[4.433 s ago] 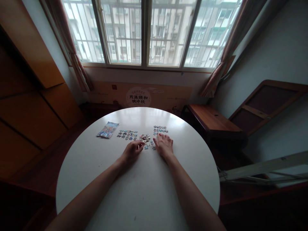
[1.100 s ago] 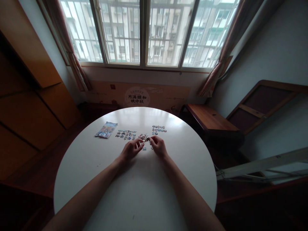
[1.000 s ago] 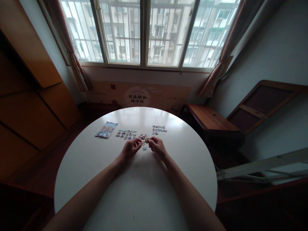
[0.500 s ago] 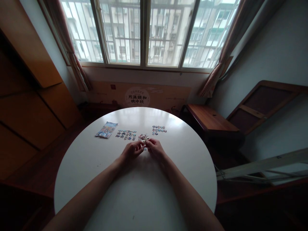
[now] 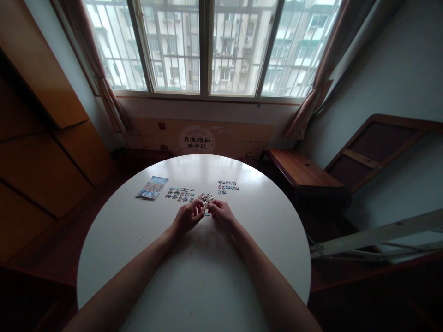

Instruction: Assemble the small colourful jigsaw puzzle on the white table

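A heap of small jigsaw puzzle pieces [image 5: 205,197] lies on the white round table [image 5: 114,244]. At its near right edge my right hand [image 5: 222,212] has thumb and fingers pinched on a jigsaw puzzle piece, mostly hidden by the fingertips. My left hand [image 5: 188,216] is at the near left of the heap, fingers curled toward the thumb; what they hold, if anything, is hidden. A light blue piece [image 5: 206,213] shows between the hands. Rows of spread pieces [image 5: 180,194] lie left of the heap, and a smaller group [image 5: 227,186] lies behind it to the right.
A printed picture sheet or packet [image 5: 152,187] lies at the table's left. Beyond the table are a printed board [image 5: 235,133] and a barred window. A low wooden bench [image 5: 301,168] stands at right, orange cabinets [image 5: 41,161] at left.
My left hand has shifted slightly and its fingers are curled more; a small gap shows between the hands. The right hand stays at the heap. The view has moved a little.
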A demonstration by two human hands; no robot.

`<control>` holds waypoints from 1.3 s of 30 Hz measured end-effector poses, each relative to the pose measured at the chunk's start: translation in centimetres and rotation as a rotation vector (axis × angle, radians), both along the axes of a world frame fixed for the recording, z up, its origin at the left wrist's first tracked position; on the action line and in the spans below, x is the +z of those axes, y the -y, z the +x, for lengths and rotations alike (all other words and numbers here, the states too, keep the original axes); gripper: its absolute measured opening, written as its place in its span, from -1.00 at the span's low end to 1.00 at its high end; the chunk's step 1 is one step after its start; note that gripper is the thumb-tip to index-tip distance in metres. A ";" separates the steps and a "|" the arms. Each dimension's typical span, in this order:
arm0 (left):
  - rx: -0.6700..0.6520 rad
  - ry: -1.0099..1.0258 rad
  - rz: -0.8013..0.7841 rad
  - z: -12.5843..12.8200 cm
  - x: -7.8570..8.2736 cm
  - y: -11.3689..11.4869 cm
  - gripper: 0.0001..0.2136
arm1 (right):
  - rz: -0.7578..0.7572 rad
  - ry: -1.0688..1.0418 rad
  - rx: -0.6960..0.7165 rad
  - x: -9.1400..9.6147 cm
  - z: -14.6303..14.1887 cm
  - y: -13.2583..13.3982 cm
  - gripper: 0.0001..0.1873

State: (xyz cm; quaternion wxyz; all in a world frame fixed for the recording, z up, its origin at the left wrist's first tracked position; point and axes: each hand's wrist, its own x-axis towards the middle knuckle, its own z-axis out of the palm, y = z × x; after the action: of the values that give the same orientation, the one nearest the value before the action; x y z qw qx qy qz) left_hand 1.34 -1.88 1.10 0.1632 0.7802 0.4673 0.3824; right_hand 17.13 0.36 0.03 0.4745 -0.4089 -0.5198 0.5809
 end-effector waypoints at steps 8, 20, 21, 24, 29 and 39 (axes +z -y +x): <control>0.009 -0.006 -0.010 0.0 0.0 -0.1 -0.88 | 0.010 0.006 0.006 0.1 0.0 0.0 -0.75; -0.031 0.007 -0.030 0.0 0.0 -0.1 -0.88 | 0.003 -0.013 -0.008 -0.1 -0.1 -0.1 -0.76; -0.029 0.008 -0.030 0.0 0.1 -0.1 -0.88 | 0.006 -0.016 -0.006 -0.1 -0.1 -0.1 -0.76; -0.021 0.004 -0.025 0.0 0.1 -0.1 -0.89 | 0.008 -0.018 -0.002 -0.1 0.0 -0.1 -0.75; -0.021 0.010 -0.009 0.0 0.0 -0.2 -0.89 | 0.001 -0.028 0.000 -0.3 -0.1 -0.2 -0.72; -0.012 0.075 -0.005 -0.4 -1.1 -1.0 -0.87 | 0.011 -0.028 0.002 -0.3 -0.1 -0.2 -0.70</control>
State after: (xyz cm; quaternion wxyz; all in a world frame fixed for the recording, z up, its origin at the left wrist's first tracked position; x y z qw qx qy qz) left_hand 0.94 -0.87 0.03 0.1850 0.7678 0.4572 0.4090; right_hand 17.01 0.54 -0.27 0.4832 -0.3975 -0.5167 0.5844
